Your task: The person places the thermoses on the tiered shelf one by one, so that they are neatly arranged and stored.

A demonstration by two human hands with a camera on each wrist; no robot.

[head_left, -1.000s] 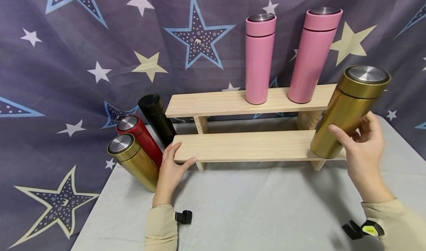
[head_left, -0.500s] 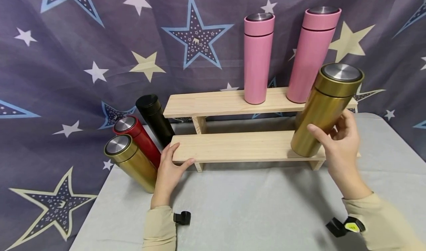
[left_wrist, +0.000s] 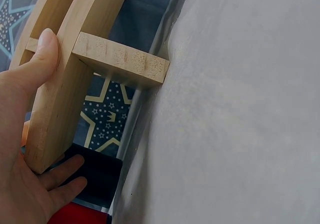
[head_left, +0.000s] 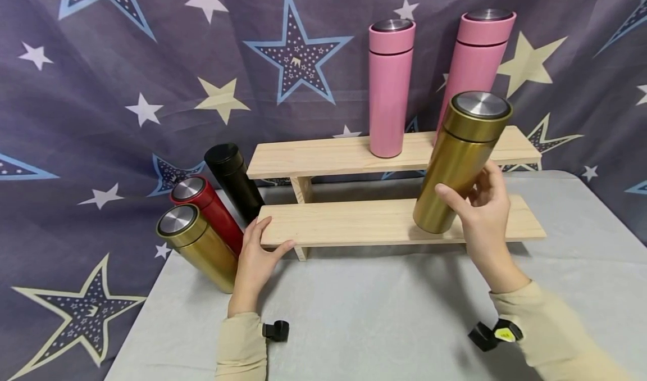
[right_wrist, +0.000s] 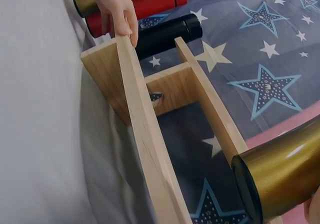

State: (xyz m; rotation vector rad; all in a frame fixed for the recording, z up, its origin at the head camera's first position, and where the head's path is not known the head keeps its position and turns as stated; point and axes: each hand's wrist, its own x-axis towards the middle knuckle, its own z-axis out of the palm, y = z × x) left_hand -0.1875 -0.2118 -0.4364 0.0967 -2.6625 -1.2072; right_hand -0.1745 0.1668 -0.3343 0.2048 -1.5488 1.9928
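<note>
My right hand (head_left: 485,221) grips a gold thermos (head_left: 450,173), tilted with its lid to the right, over the right half of the lower board of a two-tier wooden shelf (head_left: 343,222). In the right wrist view the base of this thermos (right_wrist: 285,169) shows at the lower right, apart from the lower board. My left hand (head_left: 256,260) holds the left end of the lower board; in the left wrist view its thumb (left_wrist: 44,59) lies along the wood. Two pink thermoses, one upright (head_left: 390,97) and one partly hidden (head_left: 477,55), stand on the upper board.
Left of the shelf, a second gold thermos (head_left: 204,252), a red thermos (head_left: 214,212) and a black thermos (head_left: 236,184) stand close together beside my left hand. A pale cloth (head_left: 364,313) covers the table. Behind hangs a star-patterned curtain (head_left: 167,49).
My right hand has carried the gold thermos leftward along the lower board, from its right end, and now partly covers the right pink thermos. My left hand stays on the shelf's end.
</note>
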